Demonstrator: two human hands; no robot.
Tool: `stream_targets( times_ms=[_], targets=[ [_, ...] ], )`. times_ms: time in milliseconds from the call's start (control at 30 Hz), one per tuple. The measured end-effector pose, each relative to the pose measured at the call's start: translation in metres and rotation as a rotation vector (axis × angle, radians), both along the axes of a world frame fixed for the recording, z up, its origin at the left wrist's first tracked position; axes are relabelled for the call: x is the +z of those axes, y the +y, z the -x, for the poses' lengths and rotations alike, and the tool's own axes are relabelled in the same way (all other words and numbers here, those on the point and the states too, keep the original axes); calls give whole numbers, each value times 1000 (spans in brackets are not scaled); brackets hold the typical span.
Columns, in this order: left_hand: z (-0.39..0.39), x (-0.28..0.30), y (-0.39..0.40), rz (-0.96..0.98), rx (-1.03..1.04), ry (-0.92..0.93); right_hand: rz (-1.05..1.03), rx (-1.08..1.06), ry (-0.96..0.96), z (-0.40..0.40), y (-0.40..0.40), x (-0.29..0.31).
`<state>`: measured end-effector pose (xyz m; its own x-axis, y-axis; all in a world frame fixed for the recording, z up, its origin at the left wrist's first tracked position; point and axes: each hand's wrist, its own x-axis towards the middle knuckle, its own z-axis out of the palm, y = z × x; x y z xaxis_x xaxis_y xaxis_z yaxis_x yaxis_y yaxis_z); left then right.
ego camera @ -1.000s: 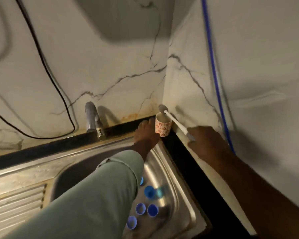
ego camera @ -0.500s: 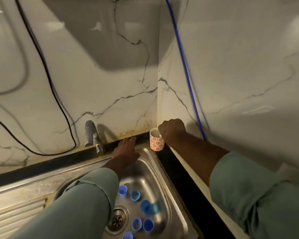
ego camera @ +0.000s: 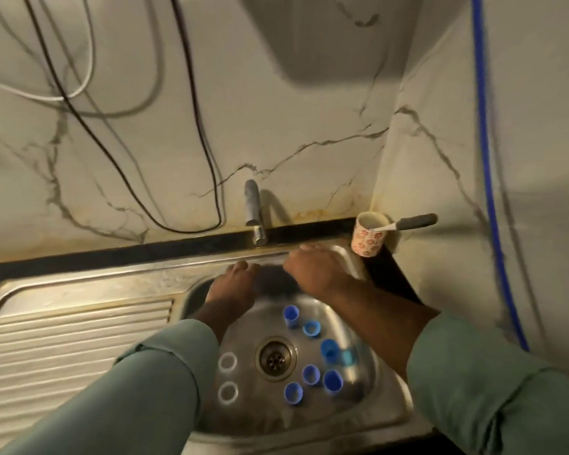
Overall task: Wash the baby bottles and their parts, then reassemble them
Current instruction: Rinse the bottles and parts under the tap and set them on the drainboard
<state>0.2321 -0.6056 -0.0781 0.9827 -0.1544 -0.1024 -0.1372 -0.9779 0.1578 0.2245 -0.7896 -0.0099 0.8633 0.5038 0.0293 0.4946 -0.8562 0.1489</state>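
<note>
I see both hands over the far part of the steel sink (ego camera: 89,290), and neither one holds anything. The left hand (ego camera: 234,285) is above the far edge of the basin, with its fingers straight and together, pointing toward the grey metal tap (ego camera: 253,208). The right hand (ego camera: 319,269) lies near the far right corner of the sink, palm down; its fingers look relaxed, but they are blurred, so I cannot tell if they touch the rim.

The small parts are on the bottom of the basin. Six blue plastic caps (ego camera: 311,374) lie to the right of the round metal drain (ego camera: 275,357), some upright and some tilted. Just beside one of them there is a clear bottle with a blue tint (ego camera: 350,356), lying down and hard to see. Two white rings (ego camera: 227,362) are at the left of the drain, next to the left green sleeve (ego camera: 138,389).

At the far right corner, on the dark counter, stands a paper cup with a red flower pattern (ego camera: 368,239). A brush with a white and grey handle (ego camera: 408,223) rests in it and leans to the right.
</note>
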Motion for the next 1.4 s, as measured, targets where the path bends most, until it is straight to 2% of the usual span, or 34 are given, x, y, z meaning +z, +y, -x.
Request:
stream_targets(
  times_ms=[167,300,367,467,733,867,900,1000,1067,1200,1300,1400],
  targets=[
    [32,-42,76,-213,-38,78,-311,-80,416,2,63,-72],
    [47,-82,110,-200,43,122,-307,-106,611,2,108,-120],
    [46,-99,120,-220,106,152,-345,-126,643,-1,124,-138],
    [39,-114,127,-202,169,164,-407,-172,642,-11,140,-161],
    [20,-129,116,-106,127,82,-651,-403,640,-41,170,-231],
    [16,-111,121,-17,140,116,-614,-355,705,-54,186,-260],
    [15,-102,126,13,80,65,-659,-348,705,-52,187,-263],
    [9,-79,136,146,-310,-227,-930,-358,609,-41,176,-256],
    [-6,-69,131,232,-434,-341,-1082,-346,542,-36,159,-241],
    [-63,-40,71,297,-272,-194,-1180,-473,422,-39,114,-205],
    [-108,-21,20,322,-120,-133,-1217,-436,433,-44,85,-190],
    [-130,-13,-5,509,147,-45,-1243,-417,396,-48,69,-188]
  ],
)
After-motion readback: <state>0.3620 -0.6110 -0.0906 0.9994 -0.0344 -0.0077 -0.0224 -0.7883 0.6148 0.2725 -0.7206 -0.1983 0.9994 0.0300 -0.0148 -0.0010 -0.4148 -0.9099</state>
